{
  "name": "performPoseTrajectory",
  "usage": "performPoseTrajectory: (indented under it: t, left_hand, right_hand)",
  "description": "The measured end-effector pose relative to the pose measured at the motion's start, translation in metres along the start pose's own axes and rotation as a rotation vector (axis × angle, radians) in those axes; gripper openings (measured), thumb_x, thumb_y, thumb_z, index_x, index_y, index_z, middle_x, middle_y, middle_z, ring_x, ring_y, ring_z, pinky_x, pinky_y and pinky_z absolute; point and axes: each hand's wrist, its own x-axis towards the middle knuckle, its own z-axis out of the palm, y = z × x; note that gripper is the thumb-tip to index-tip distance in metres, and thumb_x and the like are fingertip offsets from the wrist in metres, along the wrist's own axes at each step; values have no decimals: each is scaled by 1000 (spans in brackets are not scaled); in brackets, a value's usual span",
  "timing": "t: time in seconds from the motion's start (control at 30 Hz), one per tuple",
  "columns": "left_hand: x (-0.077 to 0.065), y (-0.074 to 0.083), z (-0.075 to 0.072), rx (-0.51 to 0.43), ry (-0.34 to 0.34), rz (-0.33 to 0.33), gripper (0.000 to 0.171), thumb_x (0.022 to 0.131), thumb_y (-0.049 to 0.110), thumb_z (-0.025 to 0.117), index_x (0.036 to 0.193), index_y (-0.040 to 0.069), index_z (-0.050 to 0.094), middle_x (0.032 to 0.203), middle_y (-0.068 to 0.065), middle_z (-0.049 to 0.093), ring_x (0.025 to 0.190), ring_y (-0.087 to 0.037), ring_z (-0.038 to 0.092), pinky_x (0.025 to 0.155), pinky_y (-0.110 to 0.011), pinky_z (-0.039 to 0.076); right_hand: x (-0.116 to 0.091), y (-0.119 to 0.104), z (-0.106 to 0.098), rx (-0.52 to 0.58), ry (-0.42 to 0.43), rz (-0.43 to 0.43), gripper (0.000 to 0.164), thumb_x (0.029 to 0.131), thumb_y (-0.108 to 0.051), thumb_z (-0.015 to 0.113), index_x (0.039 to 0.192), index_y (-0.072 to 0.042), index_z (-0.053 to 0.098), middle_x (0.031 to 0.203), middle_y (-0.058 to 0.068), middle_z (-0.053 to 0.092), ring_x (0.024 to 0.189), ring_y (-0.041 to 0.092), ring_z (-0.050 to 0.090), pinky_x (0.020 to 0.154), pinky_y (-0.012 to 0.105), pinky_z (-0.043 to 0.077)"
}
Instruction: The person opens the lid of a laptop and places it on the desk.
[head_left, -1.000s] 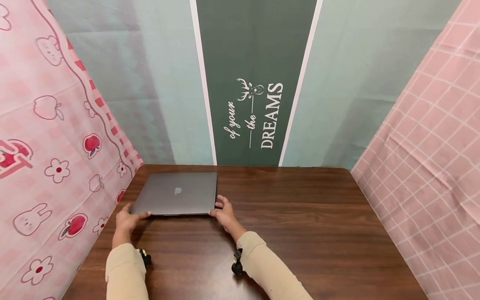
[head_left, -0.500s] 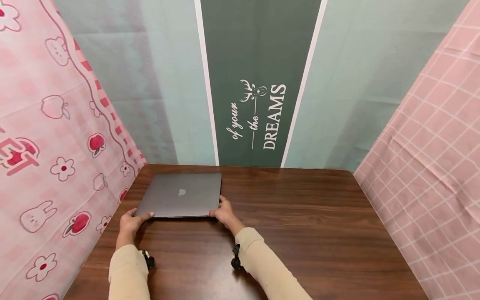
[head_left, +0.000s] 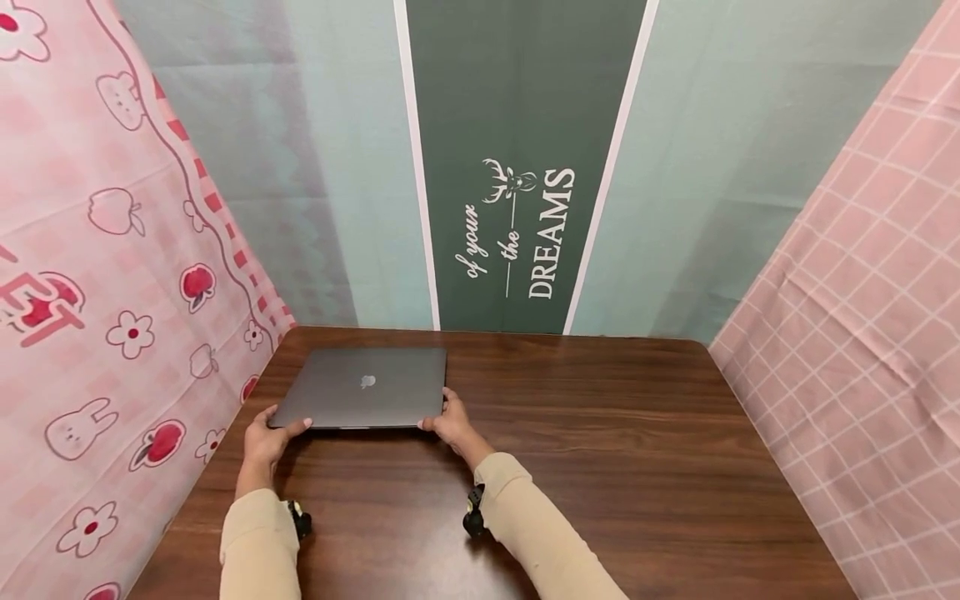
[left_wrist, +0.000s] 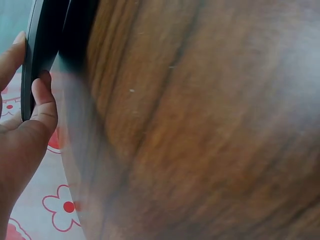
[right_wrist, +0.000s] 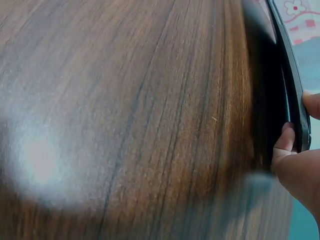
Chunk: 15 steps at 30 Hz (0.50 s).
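A closed grey laptop (head_left: 360, 396) with an apple logo on its lid is at the far left of the brown table. My left hand (head_left: 264, 440) grips its near left corner, thumb on the lid. The near right corner is pinched by my right hand (head_left: 452, 423), its thumb over the front edge. In the left wrist view, the laptop's edge (left_wrist: 29, 75) runs between thumb and fingers, with fingertips (left_wrist: 42, 92) on its underside. The right wrist view likewise has fingertips under the laptop (right_wrist: 295, 85), and a dark gap shows between it and the tabletop.
The wood-grain table (head_left: 600, 458) extends to the right and front. Pink printed cloth (head_left: 112, 333) hangs along the left side, pink checked cloth (head_left: 862, 292) along the right. A green and pale blue backdrop (head_left: 510, 108) stands behind the table's far edge.
The head view has shifted slightly, carrying everything a little right. Against half a second ago, the laptop's near edge appears slightly higher in the frame. Both hands keep their hold.
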Motion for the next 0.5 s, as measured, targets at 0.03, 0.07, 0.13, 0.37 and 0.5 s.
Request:
performPoseTrajectory:
  t: [0.03,0.07,0.13,0.37,0.5]
  left_hand:
    - [-1,-1,1,-2,4,0,92,77,16,77,144,-7,17,147,-29,14,135,-39,13,107,-47,15]
    - [-2,-2,2,1,8,4,92,78,16,76,145,-6,17,147,-29,14,135,-39,13,107,-47,14]
    - [-5,-4,3,9,13,12,91,78,16,76,145,-5,18,148,-28,14,135,-39,13,107,-47,14]
    - [-20,-2,3,4,37,40,93,77,18,77,146,-3,17,148,-26,17,134,-39,17,106,-48,19]
    - [-31,1,1,-19,58,61,91,78,14,76,146,-2,17,147,-26,20,128,-38,26,100,-47,28]
  right_hand:
    - [0,1,-1,0,-3,-4,86,64,11,73,138,8,29,117,32,48,100,35,52,85,40,45]
    - [-1,0,-1,1,-6,1,86,65,11,72,139,7,28,117,30,48,99,33,52,84,39,45]
    - [-3,0,-4,3,-16,5,87,65,11,72,140,6,27,116,27,49,97,32,53,83,39,45]
    - [-19,-15,-17,29,-81,-46,88,66,12,72,141,8,25,108,21,45,91,28,48,76,36,44]
    - [-35,-31,-23,62,-129,-99,86,68,14,69,139,12,21,104,26,46,88,31,50,73,33,44]
